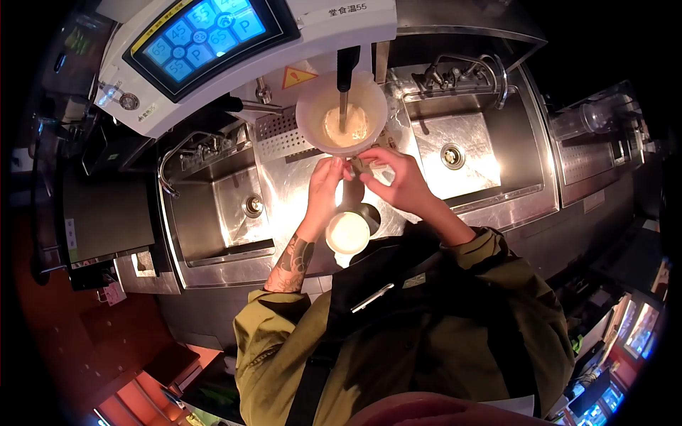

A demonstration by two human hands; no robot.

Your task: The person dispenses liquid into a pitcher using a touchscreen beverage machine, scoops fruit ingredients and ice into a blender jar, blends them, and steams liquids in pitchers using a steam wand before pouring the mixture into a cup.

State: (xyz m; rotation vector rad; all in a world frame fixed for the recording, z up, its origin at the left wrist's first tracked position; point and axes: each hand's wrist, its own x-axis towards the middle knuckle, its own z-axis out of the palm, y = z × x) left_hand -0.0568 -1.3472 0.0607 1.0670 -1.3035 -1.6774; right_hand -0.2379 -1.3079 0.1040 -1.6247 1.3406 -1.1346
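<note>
In front of me, a translucent pitcher (309, 117) holds a frothy pale-tan liquid (355, 126), and a metal steam wand (344, 106) from the machine dips into it. My left hand (328, 183) and my right hand (399, 181) meet just below the pitcher's near side. Their fingers are pinched around a small greyish-brown item (361, 167) whose kind I cannot make out. Nearer to me stands a white jug (347, 234) with cream-coloured contents. Beside it is a dark round object (371, 215), partly covered by the jug.
A white machine with a lit blue touch panel (202, 39) overhangs the counter. Steel sinks lie to the left (213, 206) and right (462, 149), each with a faucet. A perforated drip tray (280, 135) sits under the machine. A clear container (595, 117) stands far right.
</note>
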